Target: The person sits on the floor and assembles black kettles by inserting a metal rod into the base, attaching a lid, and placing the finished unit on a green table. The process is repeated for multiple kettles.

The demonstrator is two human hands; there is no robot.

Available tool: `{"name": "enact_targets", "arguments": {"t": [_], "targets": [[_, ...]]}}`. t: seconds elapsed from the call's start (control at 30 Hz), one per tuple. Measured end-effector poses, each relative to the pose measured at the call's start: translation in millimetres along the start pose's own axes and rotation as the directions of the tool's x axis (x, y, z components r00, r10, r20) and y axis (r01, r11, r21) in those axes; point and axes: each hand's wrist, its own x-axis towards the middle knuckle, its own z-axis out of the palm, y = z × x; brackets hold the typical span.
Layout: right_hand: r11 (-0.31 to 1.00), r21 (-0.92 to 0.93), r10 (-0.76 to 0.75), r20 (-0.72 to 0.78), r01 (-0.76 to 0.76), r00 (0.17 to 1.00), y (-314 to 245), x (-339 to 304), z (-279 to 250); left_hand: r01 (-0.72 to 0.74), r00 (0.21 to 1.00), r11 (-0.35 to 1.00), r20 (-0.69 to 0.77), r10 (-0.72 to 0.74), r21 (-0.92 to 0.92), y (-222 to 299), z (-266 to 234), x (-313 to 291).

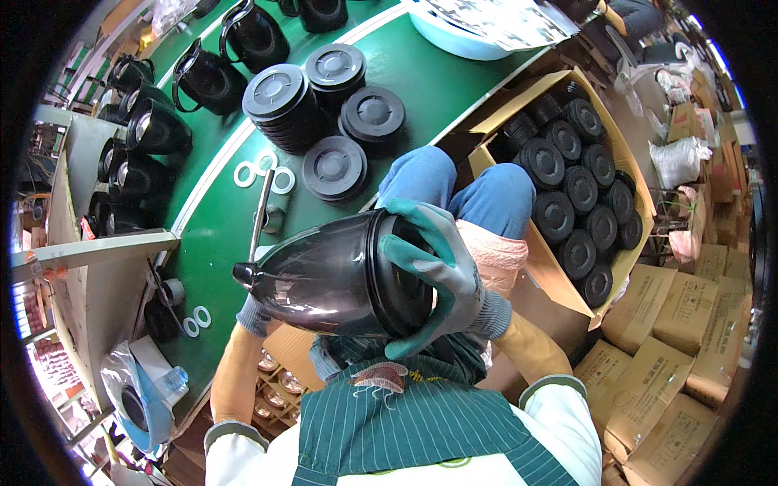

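Note:
A glossy black jug (320,279) lies on its side in the air in front of me, its narrow tip to the left and its wide round end to the right. My right hand (442,275), in a grey and green glove, is closed round the wide end, fingers over the top edge and thumb below. My left hand (253,316) is behind the jug's narrower part; only its glove cuff shows clearly, and the fingers are hidden. Just beyond the jug, a thin metal rod (262,212) slants up near several white rings (282,180) on the green table (219,202).
Stacks of black round discs (334,166) stand on the table, with black handled jugs (208,77) behind and left. A carton (585,312) of black discs is at my right, above closed cartons (648,389). A light-blue basin (458,44) sits at the far edge.

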Motion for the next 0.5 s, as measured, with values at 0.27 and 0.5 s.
{"name": "enact_targets", "arguments": {"t": [0.27,0.5], "targets": [[0.997,-0.076,-0.026,-0.202,0.010,0.979,-17.9,-20.5,-20.6,0.106,0.994,0.978,-0.015,-0.105,0.182,40.4,60.4,39.4],[0.991,0.134,0.032,-0.342,0.015,0.939,-28.4,-17.0,-52.3,0.086,0.993,0.961,0.057,-0.105,0.263,32.3,103.6,62.8]]}}
